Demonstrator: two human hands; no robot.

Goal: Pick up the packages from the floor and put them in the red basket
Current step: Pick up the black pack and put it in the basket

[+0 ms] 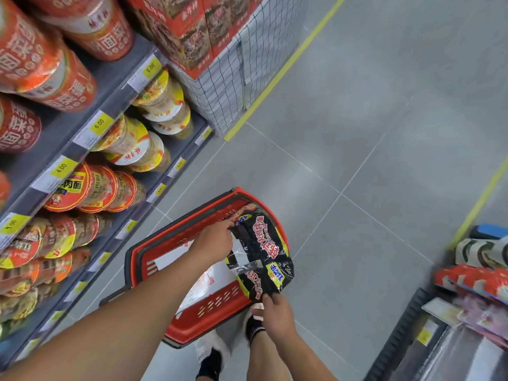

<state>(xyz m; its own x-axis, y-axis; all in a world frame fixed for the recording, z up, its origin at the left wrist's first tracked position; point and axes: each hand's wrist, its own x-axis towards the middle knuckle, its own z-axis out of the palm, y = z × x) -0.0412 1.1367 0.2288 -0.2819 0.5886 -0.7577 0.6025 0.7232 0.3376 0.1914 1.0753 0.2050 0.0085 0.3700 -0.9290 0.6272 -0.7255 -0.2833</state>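
Observation:
A red plastic basket (220,303) stands on the grey floor below me, with a white package (203,281) lying inside it. Over the basket's right side I hold a black noodle multipack (261,251) with red lettering. My left hand (215,239) pinches its top edge. My right hand (276,316) grips its bottom edge. The pack hangs tilted above the basket's right rim.
Shelves of cup noodles (90,188) with yellow price tags run along the left. A wire cage with red cartons (233,72) stands farther ahead. Another shelf with packets (472,284) is at the right. My feet (211,358) are beside the basket. Yellow tape lines mark the floor.

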